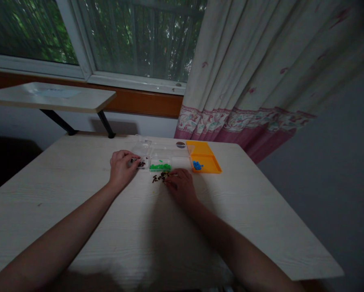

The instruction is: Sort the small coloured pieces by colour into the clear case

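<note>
My left hand (121,169) is at the left end of a small clear plastic box (147,162), its curled fingers and thumb gripping the box's edge. Dark brown pieces (141,164) lie inside that box. My right hand (183,187) is low over a loose pile of small dark brown pieces (159,177) on the table, its thumb and fingers drawn together; what they pinch is too small to make out. Between the hands, another clear compartment (160,170) contains bright green pieces (160,166). Small blue pieces (197,165) sit in an orange box (210,164) with its lid raised behind.
Clear lids (170,150) stand open behind the boxes. The pale wooden table (109,231) has a raised shelf (87,103) on black legs at its back left. A window (145,40) and a patterned curtain (230,61) are beyond the table.
</note>
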`<state>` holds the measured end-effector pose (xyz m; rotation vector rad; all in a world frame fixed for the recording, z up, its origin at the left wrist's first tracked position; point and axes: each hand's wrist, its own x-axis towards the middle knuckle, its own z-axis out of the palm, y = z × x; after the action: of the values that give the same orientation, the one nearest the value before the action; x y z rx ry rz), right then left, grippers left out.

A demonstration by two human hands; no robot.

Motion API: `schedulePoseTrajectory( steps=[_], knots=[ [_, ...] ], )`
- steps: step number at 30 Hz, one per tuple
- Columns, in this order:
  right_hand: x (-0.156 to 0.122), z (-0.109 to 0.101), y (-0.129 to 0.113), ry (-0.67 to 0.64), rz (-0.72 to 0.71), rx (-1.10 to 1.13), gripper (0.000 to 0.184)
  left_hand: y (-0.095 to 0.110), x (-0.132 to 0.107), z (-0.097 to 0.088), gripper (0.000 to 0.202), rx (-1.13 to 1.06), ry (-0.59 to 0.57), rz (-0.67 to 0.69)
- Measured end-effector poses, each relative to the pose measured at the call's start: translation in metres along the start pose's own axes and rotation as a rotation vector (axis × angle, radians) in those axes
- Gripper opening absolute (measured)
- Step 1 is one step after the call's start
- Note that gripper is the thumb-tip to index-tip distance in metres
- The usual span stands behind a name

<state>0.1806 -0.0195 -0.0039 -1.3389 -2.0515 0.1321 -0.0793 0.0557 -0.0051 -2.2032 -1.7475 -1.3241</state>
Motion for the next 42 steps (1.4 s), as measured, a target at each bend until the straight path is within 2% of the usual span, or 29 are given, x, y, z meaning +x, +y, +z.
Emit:
schedulePoseTrajectory(
  steps=[12,24,31,34,36,40,42],
  knots=[
    [0.001,0.001,0.001,-0.016,0.005,-0.015,0.009,0.006,0.000,-0.002,0.022,0.022,-0.045,0.018],
    [0.002,0.002,0.003,-0.027,0.002,-0.023,0.011,0.003,0.000,0.001,0.024,0.014,-0.072,0.043],
    [0.003,0.000,0.002,-0.015,-0.008,-0.003,0.009,0.008,0.000,-0.003,0.023,0.014,-0.054,0.055],
    [0.003,0.001,0.002,-0.010,-0.013,0.009,0.009,0.021,-0.004,-0.008,0.024,-0.020,-0.050,0.145],
    [0.003,0.001,0.002,-0.002,-0.010,0.010,0.008,0.031,-0.008,-0.009,0.024,-0.059,-0.092,0.252],
    [0.003,0.002,0.003,0.016,0.000,0.016,0.008,0.046,-0.019,-0.006,0.025,-0.118,-0.307,0.469],
    [0.004,0.002,0.004,0.026,-0.005,0.034,0.008,0.049,-0.022,-0.003,0.028,-0.144,-0.392,0.528]
  ],
)
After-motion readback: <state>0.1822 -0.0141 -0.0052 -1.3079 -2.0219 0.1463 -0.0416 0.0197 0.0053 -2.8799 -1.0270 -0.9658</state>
